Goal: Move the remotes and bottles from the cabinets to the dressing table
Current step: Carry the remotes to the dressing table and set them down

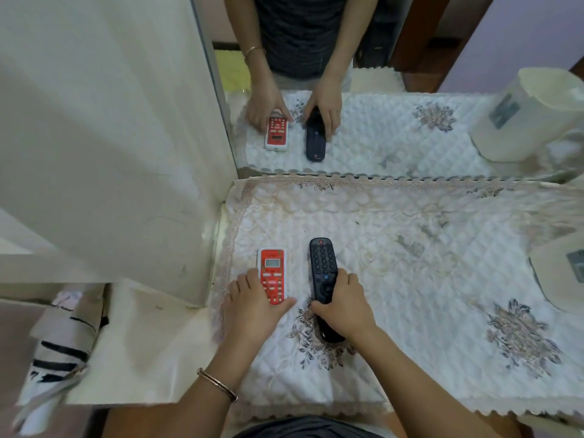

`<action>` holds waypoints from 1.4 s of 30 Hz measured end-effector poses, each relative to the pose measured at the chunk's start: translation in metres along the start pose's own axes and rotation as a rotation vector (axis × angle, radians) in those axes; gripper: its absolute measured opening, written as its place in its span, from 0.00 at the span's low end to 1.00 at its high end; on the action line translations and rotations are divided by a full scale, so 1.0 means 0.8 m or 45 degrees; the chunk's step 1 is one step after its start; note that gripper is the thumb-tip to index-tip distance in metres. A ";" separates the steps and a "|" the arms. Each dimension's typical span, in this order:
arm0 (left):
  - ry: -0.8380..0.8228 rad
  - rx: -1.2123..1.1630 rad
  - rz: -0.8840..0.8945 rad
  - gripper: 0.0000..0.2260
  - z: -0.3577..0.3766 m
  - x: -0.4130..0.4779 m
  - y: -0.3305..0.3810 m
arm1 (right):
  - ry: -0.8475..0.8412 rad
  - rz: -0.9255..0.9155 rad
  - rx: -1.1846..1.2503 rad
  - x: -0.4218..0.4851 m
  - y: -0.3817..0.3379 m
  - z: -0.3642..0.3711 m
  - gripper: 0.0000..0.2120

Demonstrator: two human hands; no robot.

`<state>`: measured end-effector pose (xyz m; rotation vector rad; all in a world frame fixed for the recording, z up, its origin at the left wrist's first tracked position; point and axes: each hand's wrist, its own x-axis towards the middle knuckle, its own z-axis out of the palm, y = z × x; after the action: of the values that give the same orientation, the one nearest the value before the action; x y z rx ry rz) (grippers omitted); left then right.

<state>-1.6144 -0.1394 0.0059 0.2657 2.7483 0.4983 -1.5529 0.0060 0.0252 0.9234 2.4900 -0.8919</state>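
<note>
- A pale cream plastic jug-like container [556, 273] stands at the right edge of the dressing table; its inside is not visible from here
- The quilted white cloth with lace trim and grey-brown flower embroidery [410, 279] covers the table top, and both remotes lie flat on it, side by side and slightly apart
- A mirror [379, 90] rises along the back edge of the cloth and repeats the hands and remotes
- A tall cream cabinet side panel [110, 153] stands just left of the table; a white fabric with black stripes [57, 352] lies lower left
- The small red and white remote with a grey display window [271, 275] lies to the left, screen end toward the mirror
- The long black remote with a red power button [323, 273] lies just right of it
- The left hand [252, 308], a thin bangle [218, 384] on its wrist, grips the red remote's near end, fingers and thumb on opposite sides
- The right hand [344, 301] is curled around the black remote's lower half
</note>
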 end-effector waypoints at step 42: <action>-0.542 0.180 1.345 0.15 0.070 -0.159 0.153 | 0.378 0.806 0.819 -0.311 0.283 0.068 0.17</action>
<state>-1.4619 -0.0399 0.0382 1.6617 2.0309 0.4022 -1.2131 -0.0115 0.0095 2.0258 1.8831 -1.4030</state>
